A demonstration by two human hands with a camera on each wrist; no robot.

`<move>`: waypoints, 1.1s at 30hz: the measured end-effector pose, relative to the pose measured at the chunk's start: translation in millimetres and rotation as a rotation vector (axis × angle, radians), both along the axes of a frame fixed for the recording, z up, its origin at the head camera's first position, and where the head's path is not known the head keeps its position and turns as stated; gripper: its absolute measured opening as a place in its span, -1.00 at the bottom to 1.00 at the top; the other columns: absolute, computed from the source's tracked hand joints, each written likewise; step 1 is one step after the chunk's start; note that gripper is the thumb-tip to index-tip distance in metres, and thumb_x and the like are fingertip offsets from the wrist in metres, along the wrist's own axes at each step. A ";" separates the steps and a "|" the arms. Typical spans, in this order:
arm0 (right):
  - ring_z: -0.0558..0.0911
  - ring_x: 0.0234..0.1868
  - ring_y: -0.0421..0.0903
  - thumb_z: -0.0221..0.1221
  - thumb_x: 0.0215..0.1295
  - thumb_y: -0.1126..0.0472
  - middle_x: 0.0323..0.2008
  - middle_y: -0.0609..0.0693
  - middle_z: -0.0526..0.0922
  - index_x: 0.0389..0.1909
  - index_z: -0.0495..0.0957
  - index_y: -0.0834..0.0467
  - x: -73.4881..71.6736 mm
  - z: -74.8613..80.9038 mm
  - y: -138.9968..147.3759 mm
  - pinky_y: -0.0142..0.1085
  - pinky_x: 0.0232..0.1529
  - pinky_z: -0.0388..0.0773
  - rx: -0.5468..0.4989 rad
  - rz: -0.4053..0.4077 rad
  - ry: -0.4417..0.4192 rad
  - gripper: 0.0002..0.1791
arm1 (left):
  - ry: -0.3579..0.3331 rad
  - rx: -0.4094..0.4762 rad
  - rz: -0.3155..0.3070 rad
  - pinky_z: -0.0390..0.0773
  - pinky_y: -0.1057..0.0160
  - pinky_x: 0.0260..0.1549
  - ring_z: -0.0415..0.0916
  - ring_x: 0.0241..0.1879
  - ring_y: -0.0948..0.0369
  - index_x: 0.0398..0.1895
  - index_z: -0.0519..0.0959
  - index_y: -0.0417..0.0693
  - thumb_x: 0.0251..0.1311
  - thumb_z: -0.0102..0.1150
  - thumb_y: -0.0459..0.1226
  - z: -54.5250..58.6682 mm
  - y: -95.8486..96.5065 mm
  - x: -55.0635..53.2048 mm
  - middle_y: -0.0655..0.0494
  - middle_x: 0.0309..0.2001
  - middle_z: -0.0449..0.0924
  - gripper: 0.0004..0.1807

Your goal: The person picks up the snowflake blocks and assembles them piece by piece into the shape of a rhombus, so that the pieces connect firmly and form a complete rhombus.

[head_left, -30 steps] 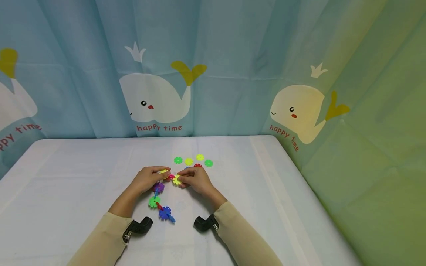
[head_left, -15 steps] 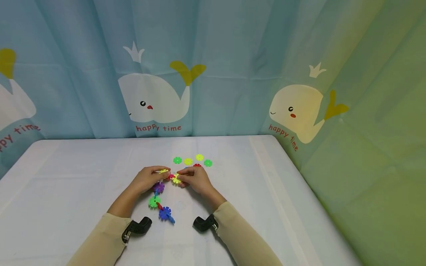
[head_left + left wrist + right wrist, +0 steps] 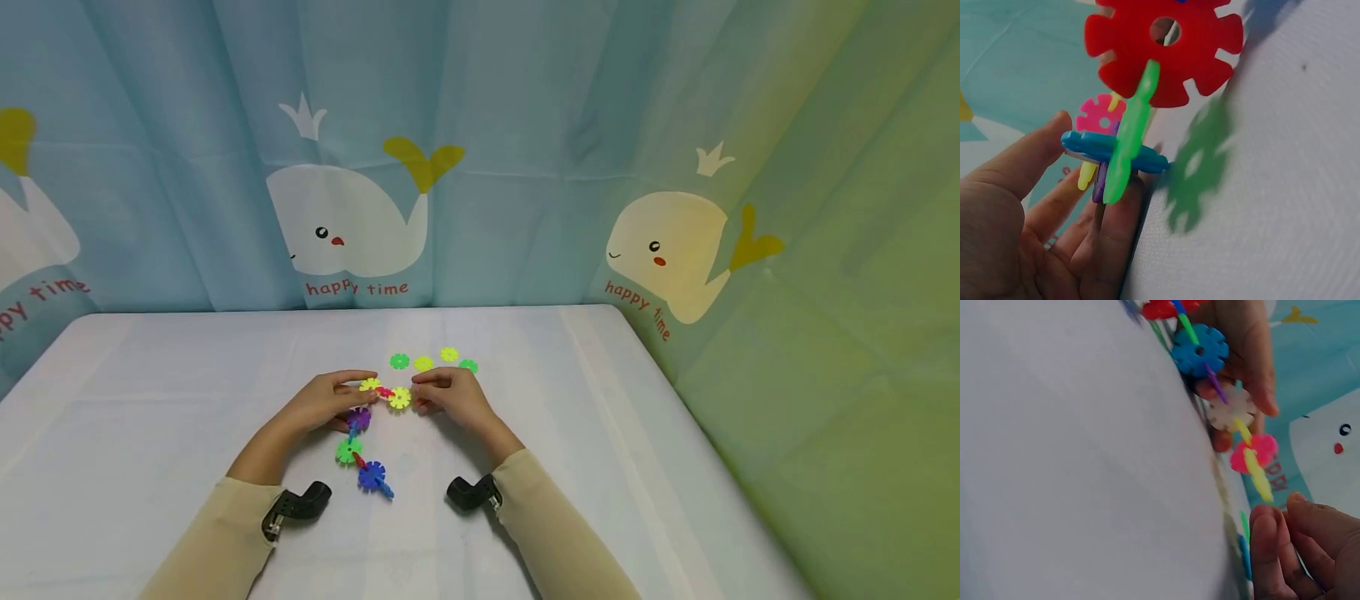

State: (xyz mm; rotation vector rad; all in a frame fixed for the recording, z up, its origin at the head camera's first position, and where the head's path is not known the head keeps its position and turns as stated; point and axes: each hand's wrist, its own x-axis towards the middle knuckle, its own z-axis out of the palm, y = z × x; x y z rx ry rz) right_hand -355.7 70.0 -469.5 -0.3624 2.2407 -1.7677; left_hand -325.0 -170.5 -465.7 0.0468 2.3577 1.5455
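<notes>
A chain of interlocking plastic snowflake discs curves across the table in the head view. It runs from a blue disc (image 3: pixel 371 476) through a green disc (image 3: pixel 349 451) and a purple disc (image 3: pixel 360 418) to a yellow disc (image 3: pixel 400 398) at its far end. My left hand (image 3: pixel 315 404) grips the chain near that end, thumb on one side and fingers on the other. In the right wrist view, a white disc (image 3: pixel 1232 409) and a pink disc (image 3: pixel 1257 453) lie close to its fingers. My right hand (image 3: pixel 457 400) is beside the end yellow disc, fingers loosely bent, nothing visible between them.
Beyond the right hand lie several loose discs, among them a green disc (image 3: pixel 400 361) and a yellow disc (image 3: pixel 449 354). The white-covered table (image 3: pixel 600 467) ends at a blue whale-print curtain (image 3: pixel 517 208). Black wrist cameras sit on both sleeves.
My right hand has let go of the end yellow disc and moved slightly right and away. My left hand has shifted a little left, still on the chain. The loose discs stay put.
</notes>
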 end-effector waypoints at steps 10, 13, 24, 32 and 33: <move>0.72 -0.33 -0.10 0.29 0.27 0.31 -0.22 0.18 0.75 -0.08 0.68 0.33 -16.7 12.1 32.6 -0.27 -0.20 0.69 0.051 -0.196 0.076 -0.75 | -0.008 0.010 0.008 0.63 0.29 -0.42 0.44 -0.30 0.23 0.39 0.39 -0.03 0.26 0.26 0.00 -2.6 0.0 0.3 -0.09 0.12 0.63 -0.33; 0.69 -0.29 -0.12 0.32 0.26 0.24 -0.19 0.13 0.75 -0.07 0.69 0.27 -21.0 12.9 43.5 -0.31 -0.18 0.66 0.105 -0.284 0.084 -0.73 | -0.009 0.007 0.017 0.64 0.29 -0.40 0.44 -0.29 0.22 0.38 0.40 -0.03 0.26 0.27 0.00 -3.7 1.0 0.1 -0.10 0.12 0.62 -0.34; 0.64 -0.04 -0.01 0.35 0.22 0.19 -0.09 0.12 0.73 -0.01 0.69 0.22 -30.2 2.2 61.1 -0.21 -0.07 0.57 0.273 -0.349 0.145 -0.67 | -0.015 0.014 0.042 0.63 0.29 -0.42 0.44 -0.34 0.23 0.36 0.43 -0.02 0.20 0.32 0.03 -6.7 1.6 -0.8 -0.07 0.08 0.64 -0.31; 0.65 -0.18 -0.04 0.39 0.16 0.22 -0.21 0.08 0.74 -0.05 0.72 0.19 -35.4 -3.5 59.3 -0.23 -0.14 0.58 0.376 -0.369 0.203 -0.69 | -0.018 0.019 0.046 0.64 0.28 -0.40 0.45 -0.34 0.24 0.36 0.43 -0.01 0.19 0.32 0.04 -8.4 1.6 -3.5 -0.06 0.07 0.65 -0.30; 0.64 -0.21 -0.04 0.40 0.15 0.22 -0.23 0.08 0.74 -0.06 0.72 0.19 -35.9 -3.4 58.8 -0.24 -0.17 0.57 0.396 -0.369 0.213 -0.68 | -0.017 0.017 0.045 0.64 0.28 -0.40 0.45 -0.34 0.24 0.36 0.43 -0.01 0.19 0.32 0.04 -8.6 1.6 -3.8 -0.06 0.07 0.65 -0.30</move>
